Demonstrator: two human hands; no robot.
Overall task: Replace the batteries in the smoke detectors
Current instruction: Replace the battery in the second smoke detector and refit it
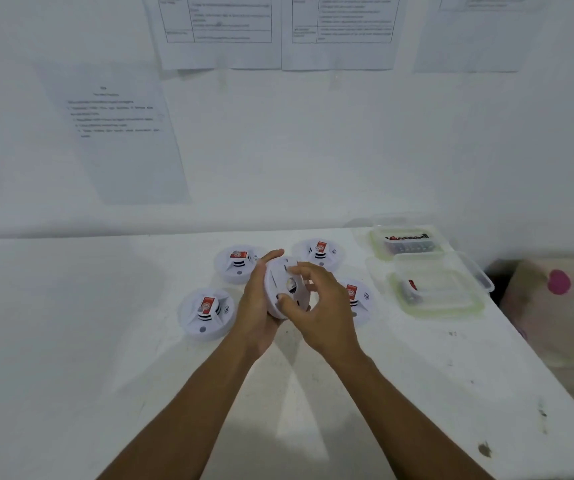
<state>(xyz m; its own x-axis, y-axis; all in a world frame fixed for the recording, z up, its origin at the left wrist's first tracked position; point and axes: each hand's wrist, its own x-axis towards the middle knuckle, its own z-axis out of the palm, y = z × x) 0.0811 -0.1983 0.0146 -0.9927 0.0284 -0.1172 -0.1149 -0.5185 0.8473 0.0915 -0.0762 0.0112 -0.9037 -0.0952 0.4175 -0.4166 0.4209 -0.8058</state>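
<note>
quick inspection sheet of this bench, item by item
surface: white table, dark marks toward its right edge
job's things: held smoke detector tilted on edge; four smoke detectors lying label-up around it; far container holds batteries; near container nearly empty
clutter: nothing seen
grippers: left hand grips the held one; right hand curls its fingers on its back
cables: nothing seen
surroundings: printed sheets on white wall; pink-spotted fabric right of table

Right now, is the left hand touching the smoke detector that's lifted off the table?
Touching. The head view shows the left hand cupping the raised smoke detector along its left side, with no gap between them.
</note>
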